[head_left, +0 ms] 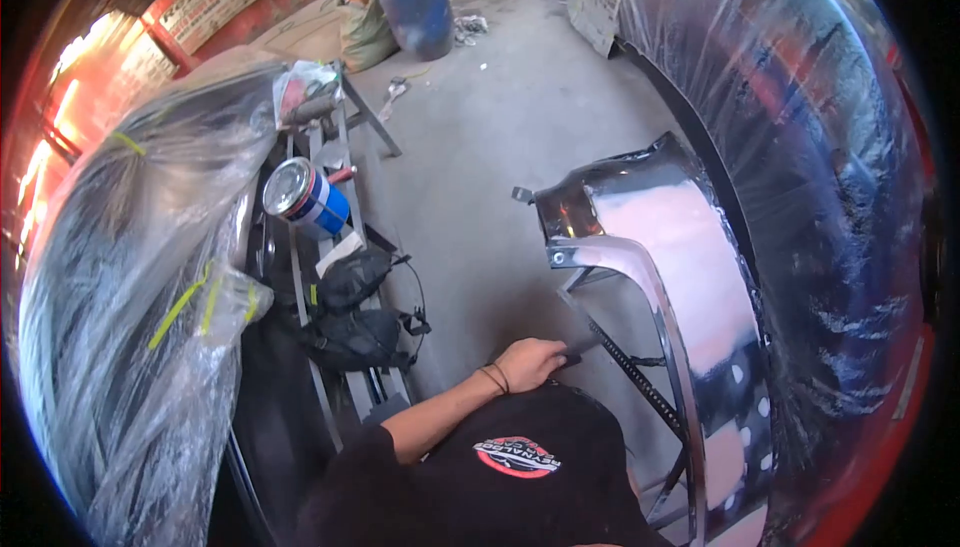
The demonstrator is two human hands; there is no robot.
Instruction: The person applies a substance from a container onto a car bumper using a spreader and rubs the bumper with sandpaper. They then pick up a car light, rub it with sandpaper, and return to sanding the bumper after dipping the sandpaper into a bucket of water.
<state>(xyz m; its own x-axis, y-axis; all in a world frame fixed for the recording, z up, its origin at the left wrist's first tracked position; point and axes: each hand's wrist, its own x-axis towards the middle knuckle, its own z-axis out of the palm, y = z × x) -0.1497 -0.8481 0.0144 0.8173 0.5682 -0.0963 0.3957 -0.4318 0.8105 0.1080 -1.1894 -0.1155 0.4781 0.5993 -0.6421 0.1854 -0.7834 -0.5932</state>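
Note:
My left hand (530, 362) is in front of my shirt, its fingers closed on a small dark flat piece (574, 357) whose kind I cannot make out. To the right of that hand stands a car fender (665, 237), black with pale pink patches, propped on a dark metal stand (640, 377). My right hand is out of view.
On my left, a metal rack (385, 382) carries a blue-labelled can (305, 197) and a black bag (360, 312). Clear plastic sheeting (130, 277) drapes the left side, and more sheeting (800, 97) covers the right. A blue barrel (415, 7) stands at the back.

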